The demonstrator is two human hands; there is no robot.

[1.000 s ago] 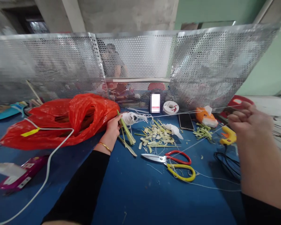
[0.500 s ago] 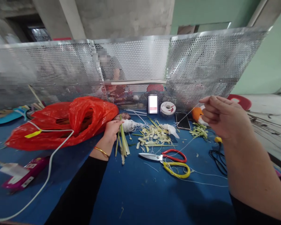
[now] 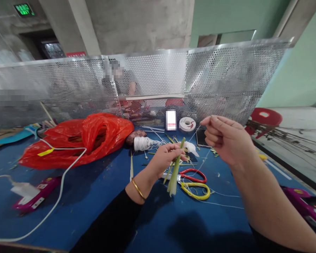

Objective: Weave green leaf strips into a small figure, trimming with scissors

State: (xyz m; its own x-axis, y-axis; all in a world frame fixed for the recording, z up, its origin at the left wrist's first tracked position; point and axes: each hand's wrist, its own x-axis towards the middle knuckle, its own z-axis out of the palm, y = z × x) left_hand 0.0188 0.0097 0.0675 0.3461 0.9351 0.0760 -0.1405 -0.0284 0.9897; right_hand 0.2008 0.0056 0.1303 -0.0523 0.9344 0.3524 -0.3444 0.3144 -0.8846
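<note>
My left hand (image 3: pixel 166 159), with a gold bangle at the wrist, is closed around a small bundle of pale green leaf strips (image 3: pixel 175 174); their wider ends hang down over the table. To its right and a little higher, my right hand (image 3: pixel 226 138) pinches a thin white thread (image 3: pixel 195 132) between thumb and fingers. Under the bundle lie scissors (image 3: pixel 192 174) with one red and one yellow handle, their blades partly hidden by the strips. A ball of white string (image 3: pixel 142 143) sits left of the bundle. Leaf scraps are mostly covered by my left hand.
A red plastic bag (image 3: pixel 76 140) fills the left of the blue table (image 3: pixel 100 211). A purple power strip (image 3: pixel 39 195) and white cable lie nearby. Behind stand a white roll (image 3: pixel 187 124), a dark phone (image 3: pixel 202 137) and a perforated metal screen (image 3: pixel 152 77), with a person beyond it.
My left hand has moved right with the leaf strips, now above the scissors. A single strip stays on the table. My right hand has shifted left and slightly down, still pinching the thread.
</note>
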